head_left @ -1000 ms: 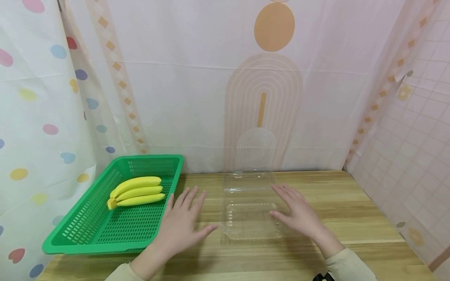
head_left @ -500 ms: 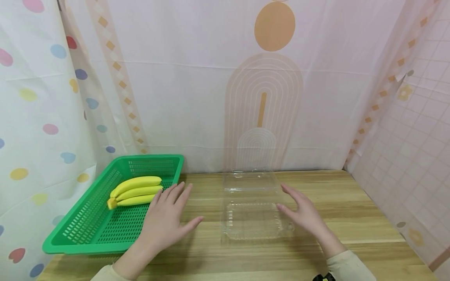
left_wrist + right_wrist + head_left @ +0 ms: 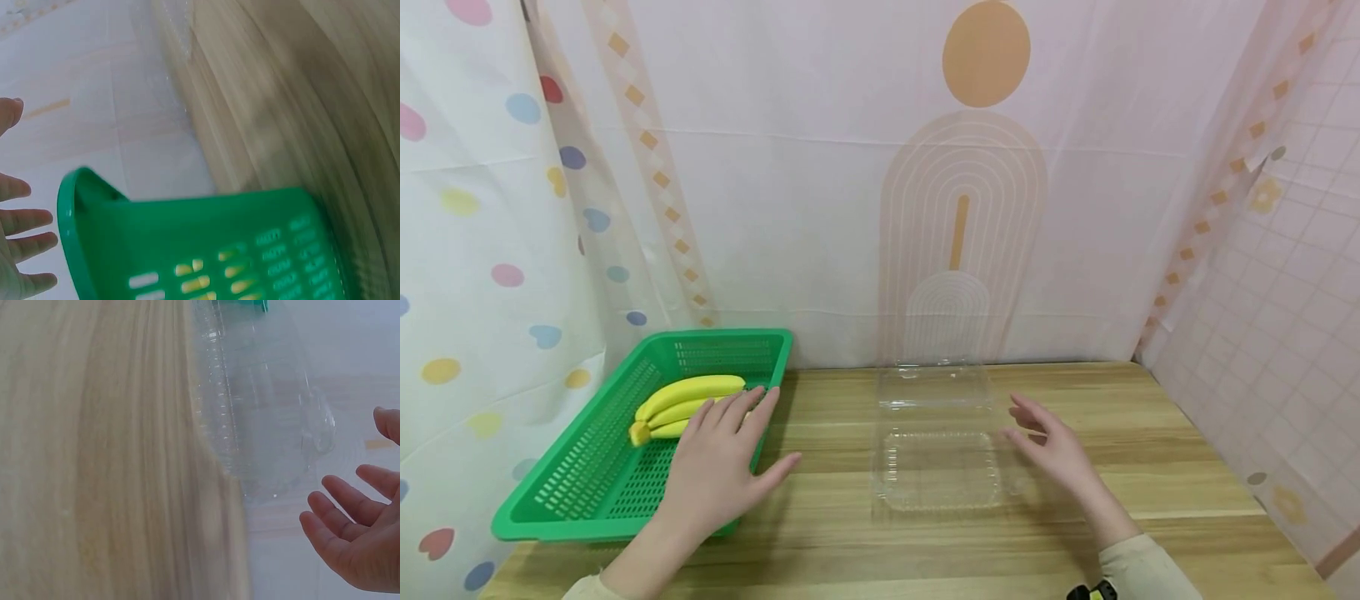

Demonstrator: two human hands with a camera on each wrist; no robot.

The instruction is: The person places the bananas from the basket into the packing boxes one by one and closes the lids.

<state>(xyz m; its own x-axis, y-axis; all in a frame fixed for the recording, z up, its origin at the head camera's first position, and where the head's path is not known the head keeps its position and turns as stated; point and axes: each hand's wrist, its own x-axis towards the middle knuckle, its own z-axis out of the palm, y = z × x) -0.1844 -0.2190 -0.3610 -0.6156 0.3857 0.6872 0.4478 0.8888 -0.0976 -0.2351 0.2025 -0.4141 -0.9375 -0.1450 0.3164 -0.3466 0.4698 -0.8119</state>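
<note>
A bunch of yellow bananas (image 3: 688, 390) lies in a green plastic basket (image 3: 520, 523) at the left. My left hand (image 3: 715, 467) is over the basket's right side, fingers spread and thumb out, and it overlaps the banana tips in the head view. In the left wrist view its fingers (image 3: 28, 247) hold nothing, beside the basket's rim. A clear plastic clamshell box (image 3: 940, 471) lies open on the table, its lid folded back. Just right of the box is my right hand (image 3: 1060, 454), fingers loosely bent and holding nothing; the right wrist view shows the palm side.
The wooden table (image 3: 1150, 467) carries the basket and the box. Behind it hangs a patterned curtain (image 3: 820, 208), with a dotted cloth (image 3: 490, 292) on the left and a grid-patterned one (image 3: 1285, 333) on the right.
My left hand has moved left, from beside the basket to over its right side. The right hand has drawn a little to the right, away from the clear box, its fingers bending more.
</note>
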